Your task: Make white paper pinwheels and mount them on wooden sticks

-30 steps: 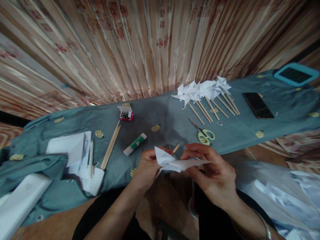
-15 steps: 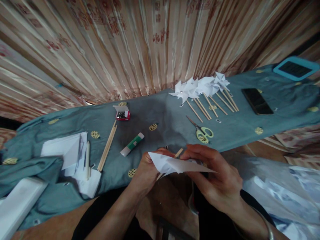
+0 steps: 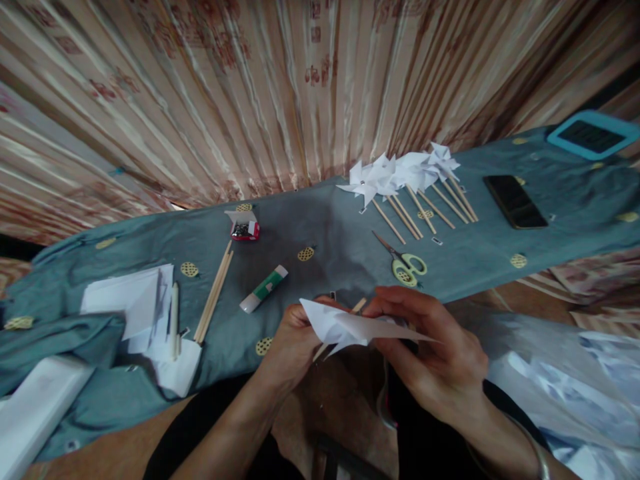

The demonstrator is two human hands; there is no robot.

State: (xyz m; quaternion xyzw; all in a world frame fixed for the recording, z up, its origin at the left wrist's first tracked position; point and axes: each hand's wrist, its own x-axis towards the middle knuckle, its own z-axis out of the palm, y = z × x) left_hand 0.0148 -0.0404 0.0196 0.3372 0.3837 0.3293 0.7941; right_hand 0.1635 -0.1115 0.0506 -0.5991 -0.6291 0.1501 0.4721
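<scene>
A white paper pinwheel (image 3: 345,327) is held between my two hands, above my lap at the table's near edge. A wooden stick (image 3: 359,305) crosses behind its folded paper, its ends showing above and below. My left hand (image 3: 295,339) is closed around the left side, its fingertips partly hidden by the paper. On the other side, my right hand (image 3: 435,350) has its fingers curled about the pinwheel's right part, thumb below. What the right fingertips press on is hidden. Green-handled scissors (image 3: 409,268) lie just beyond my right hand.
Several finished pinwheels (image 3: 375,180) lie in a row at the back. A glue stick (image 3: 264,288), a small red box of pins (image 3: 245,231), wooden sticks (image 3: 214,297) and paper sheets (image 3: 125,300) occupy the left. To the right are a phone (image 3: 515,201) and a blue-framed device (image 3: 593,135).
The pinwheel and my right hand have shifted very slightly to the right. Both hands keep their hold, and the things on the table stay in place.
</scene>
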